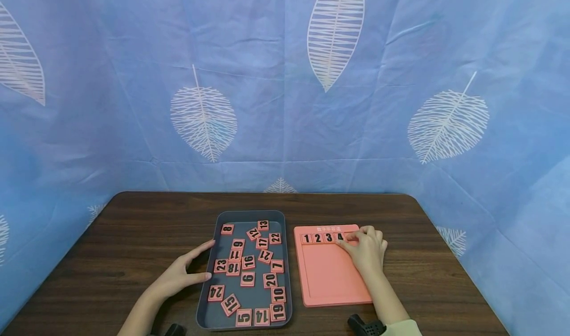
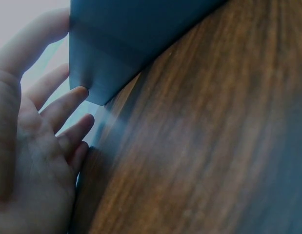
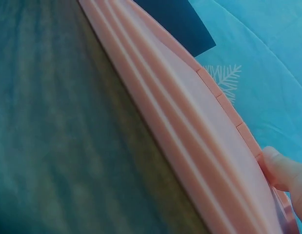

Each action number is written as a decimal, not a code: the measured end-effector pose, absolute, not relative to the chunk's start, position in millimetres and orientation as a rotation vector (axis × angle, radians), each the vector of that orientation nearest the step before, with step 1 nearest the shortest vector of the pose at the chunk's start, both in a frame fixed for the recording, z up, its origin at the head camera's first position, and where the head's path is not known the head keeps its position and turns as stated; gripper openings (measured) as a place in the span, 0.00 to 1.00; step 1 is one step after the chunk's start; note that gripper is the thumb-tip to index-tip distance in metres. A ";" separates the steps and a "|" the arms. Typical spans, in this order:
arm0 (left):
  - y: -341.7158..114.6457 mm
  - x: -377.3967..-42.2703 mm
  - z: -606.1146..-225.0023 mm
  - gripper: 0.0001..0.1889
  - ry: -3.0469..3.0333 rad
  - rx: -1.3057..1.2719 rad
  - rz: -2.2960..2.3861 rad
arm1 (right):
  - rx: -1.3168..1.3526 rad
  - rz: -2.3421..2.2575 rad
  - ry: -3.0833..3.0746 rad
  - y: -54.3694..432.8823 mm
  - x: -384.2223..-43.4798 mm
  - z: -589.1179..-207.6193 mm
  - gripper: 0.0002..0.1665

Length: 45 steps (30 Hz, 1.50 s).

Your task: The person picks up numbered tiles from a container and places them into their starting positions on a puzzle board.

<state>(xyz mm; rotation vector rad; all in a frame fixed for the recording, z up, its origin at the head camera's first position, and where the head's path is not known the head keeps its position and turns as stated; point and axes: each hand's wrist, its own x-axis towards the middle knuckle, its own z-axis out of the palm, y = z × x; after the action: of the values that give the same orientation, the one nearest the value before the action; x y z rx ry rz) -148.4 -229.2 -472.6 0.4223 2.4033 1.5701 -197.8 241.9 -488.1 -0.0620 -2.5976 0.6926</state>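
Observation:
My left hand [image 1: 177, 276] rests against the left side of a dark grey tray [image 1: 206, 296], thumb and fingers spread apart; in the left wrist view its fingertips [image 2: 80, 92] meet the tray's outer wall. At the upper right of a pink number puzzle board [image 1: 331, 276], my right hand [image 1: 369, 251] pinches the number 4 tile [image 1: 340, 237] between thumb and fingers. Tiles 1 [image 1: 307, 238], 2 [image 1: 317, 238] and 3 [image 1: 328, 237] stand in a row to its left. In the right wrist view, the thumb [image 3: 277, 168] is at the row's end.
Several loose pink number tiles lie scattered in the tray at various angles, such as the 16 tile [image 1: 248, 262] and the 5 tile [image 1: 243, 317]. Tray and board stand side by side on a dark wooden table [image 1: 133, 237]. A blue leaf-patterned curtain [image 1: 267, 118] hangs behind.

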 end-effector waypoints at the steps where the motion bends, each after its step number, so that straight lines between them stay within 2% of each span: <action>1: -229.2 -148.2 -472.3 0.39 2.402 0.419 1.571 | -0.058 0.695 -2.595 241.9 -198.0 -488.6 0.19; 12: -228.7 -149.2 -475.5 0.39 2.390 0.396 1.582 | -0.060 0.718 -2.576 241.7 -194.0 -482.0 0.19; 20: -228.7 -149.6 -475.5 0.39 2.365 0.405 1.610 | 0.039 0.767 -2.512 236.2 -191.0 -467.8 0.17; 45: -227.5 -144.8 -476.4 0.39 2.363 0.424 1.613 | 0.369 0.991 -2.357 172.7 -167.9 -416.3 0.18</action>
<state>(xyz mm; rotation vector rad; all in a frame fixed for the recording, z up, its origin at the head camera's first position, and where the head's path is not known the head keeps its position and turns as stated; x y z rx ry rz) -144.8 -227.5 -476.4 0.4242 2.3628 1.6127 -167.9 172.7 -416.3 0.3693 -2.3573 0.9913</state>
